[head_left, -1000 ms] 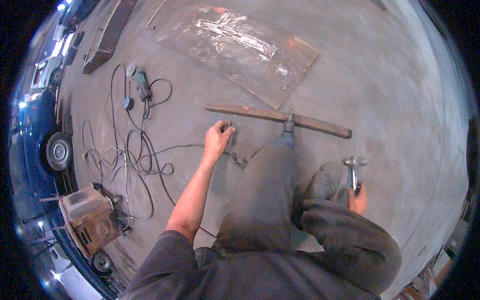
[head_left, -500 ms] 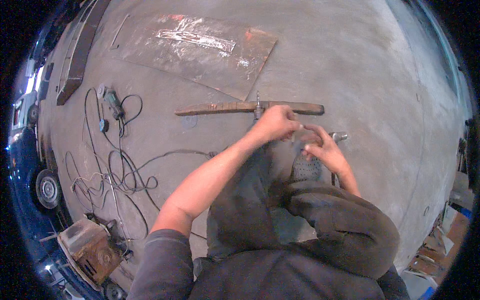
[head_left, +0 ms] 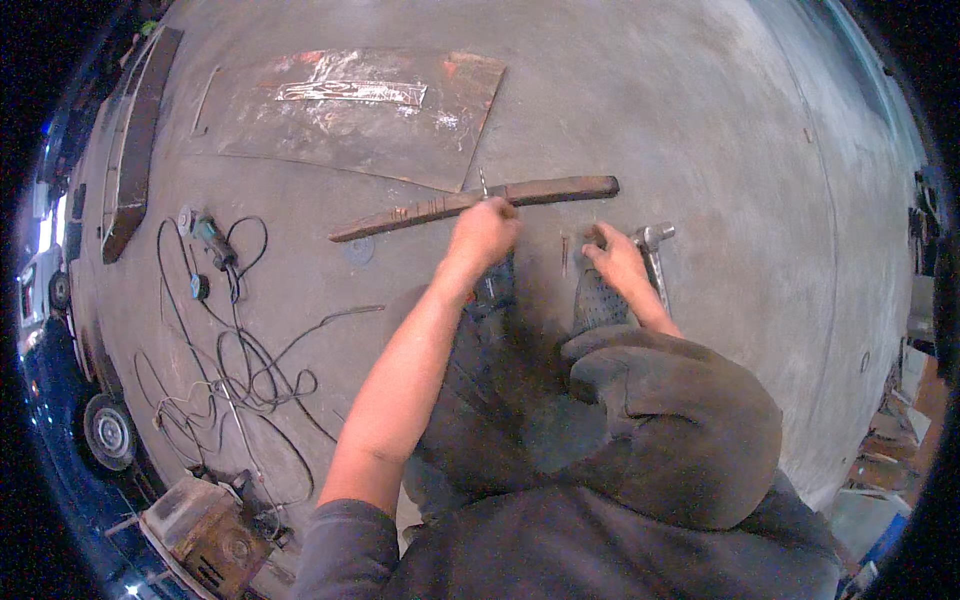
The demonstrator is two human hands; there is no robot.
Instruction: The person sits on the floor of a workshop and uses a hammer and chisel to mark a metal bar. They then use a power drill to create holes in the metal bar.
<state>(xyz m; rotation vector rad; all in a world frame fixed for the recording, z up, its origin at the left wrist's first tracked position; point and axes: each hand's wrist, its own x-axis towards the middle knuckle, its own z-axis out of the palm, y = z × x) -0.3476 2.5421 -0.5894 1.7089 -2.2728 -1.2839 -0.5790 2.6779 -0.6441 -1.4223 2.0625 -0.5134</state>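
Note:
My left hand (head_left: 482,235) is closed at the chuck end of a drill (head_left: 496,285) held upright between my legs; the bit (head_left: 483,182) sticks up above it, and my fingers hide the chuck. Behind them a long dark wooden bar (head_left: 560,188) lies crosswise on the floor. My right hand (head_left: 618,262) has its fingers bent and apart, with nothing visible in them, above my shoe sole (head_left: 600,305). A hammer (head_left: 655,240) lies just right of it. Some thin rusty pieces (head_left: 565,250) are on the floor between my hands.
A stained metal sheet (head_left: 240,130) lies beyond the bar, with a long metal beam (head_left: 140,140) to its left. An angle grinder (head_left: 212,240) sits among tangled cables (head_left: 250,350). A rusty machine (head_left: 200,530) and a dark blue car (head_left: 60,390) are at left, boards (head_left: 905,420) at right.
My right hand has let go of the hammer and moved forward. My left hand has moved from the floor at left to the drill's top. The view has shifted.

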